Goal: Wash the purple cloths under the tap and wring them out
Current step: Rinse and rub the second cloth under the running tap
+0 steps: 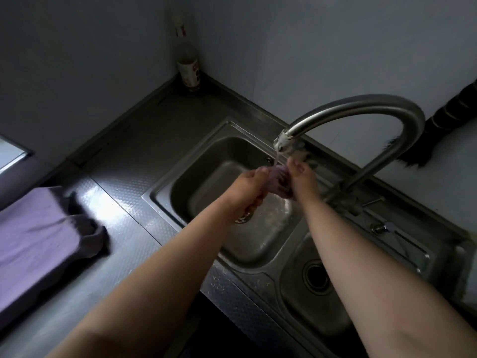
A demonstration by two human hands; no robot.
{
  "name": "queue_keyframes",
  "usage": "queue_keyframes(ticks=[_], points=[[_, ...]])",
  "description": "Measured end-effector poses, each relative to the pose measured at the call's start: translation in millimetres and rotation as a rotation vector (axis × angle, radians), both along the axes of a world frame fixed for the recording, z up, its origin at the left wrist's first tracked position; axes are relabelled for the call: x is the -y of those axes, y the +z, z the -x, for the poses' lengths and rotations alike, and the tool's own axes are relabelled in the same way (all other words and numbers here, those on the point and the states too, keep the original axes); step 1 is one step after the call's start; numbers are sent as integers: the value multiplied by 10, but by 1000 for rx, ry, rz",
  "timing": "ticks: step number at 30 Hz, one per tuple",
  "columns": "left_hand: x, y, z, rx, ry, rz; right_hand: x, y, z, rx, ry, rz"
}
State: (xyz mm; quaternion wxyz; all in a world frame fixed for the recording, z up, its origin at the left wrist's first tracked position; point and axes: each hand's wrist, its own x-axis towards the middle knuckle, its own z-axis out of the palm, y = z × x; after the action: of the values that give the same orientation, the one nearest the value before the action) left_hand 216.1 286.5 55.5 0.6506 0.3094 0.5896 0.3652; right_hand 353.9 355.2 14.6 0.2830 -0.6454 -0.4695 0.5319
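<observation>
Both hands, the left hand [249,187] and right hand [300,177], grip a bunched purple cloth [277,183] under the tap [361,107], over the sink [180,174]. More purple cloths [38,236] lie on the surface [124,215] to the left.

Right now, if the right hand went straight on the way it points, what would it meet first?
Probably the tap spout. The right hand grips the purple cloth and points up and away, with its fingertips just under the spout's wrapped end. Depth is unclear from this one view, so it might pass beside it.
</observation>
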Motion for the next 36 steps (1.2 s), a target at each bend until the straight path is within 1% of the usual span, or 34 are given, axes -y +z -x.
queue_keyframes(ticks=[2, 5, 6, 7, 10, 11, 13, 14, 17, 19, 22, 24, 25, 27, 29, 31, 32, 34, 35, 36], points=[[-14, 4, 146, -31, -32, -23, 20, -170, -186, 3, -58, 146], [-28, -19, 230, -312, -211, -39, 144, -435, -470, 56, -119, 308], [-31, -40, 208, -407, -291, -46, 211, -460, -532, 86, -133, 344], [-33, -66, 169, -487, -367, -60, 317, -354, -554, 136, -167, 369], [-45, -192, 3, -618, -580, -103, 412, -209, -792, 309, -398, 262], [-60, -237, -55, -641, -639, -109, 407, -140, -876, 335, -477, 225], [-78, -252, -185, -668, -711, -122, 356, -90, -1033, 285, -585, 178], [-80, -243, -245, -681, -735, -132, 329, -83, -1098, 264, -593, 138], [-74, -258, -338, -695, -755, -152, 319, -4, -1171, 177, -553, 53], [-70, -293, -315, -677, -741, -115, 342, 48, -1164, 191, -493, 36], [-39, -356, -262, -595, -737, 68, 333, 131, -1022, 229, -490, 84], [2, -375, -199, -501, -683, 178, 328, 117, -927, 165, -488, 138], [29, -375, -134, -470, -659, 198, 343, 107, -878, 127, -453, 170], [61, -440, 82, -450, -630, 169, 381, 34, -837, 62, -270, 260], [92, -482, 369, -484, -659, 112, 412, 53, -840, 2, -114, 325], [113, -499, 624, -484, -707, 113, 423, 99, -880, -71, -47, 342], [126, -476, 702, -478, -746, 132, 419, 118, -886, -61, -30, 340], [180, -374, 765, -474, -803, 213, 414, 130, -849, 86, -9, 306], [222, -335, 747, -455, -796, 270, 408, 144, -784, 136, -24, 276], [275, -318, 703, -404, -756, 331, 404, 157, -693, 132, -56, 244]])
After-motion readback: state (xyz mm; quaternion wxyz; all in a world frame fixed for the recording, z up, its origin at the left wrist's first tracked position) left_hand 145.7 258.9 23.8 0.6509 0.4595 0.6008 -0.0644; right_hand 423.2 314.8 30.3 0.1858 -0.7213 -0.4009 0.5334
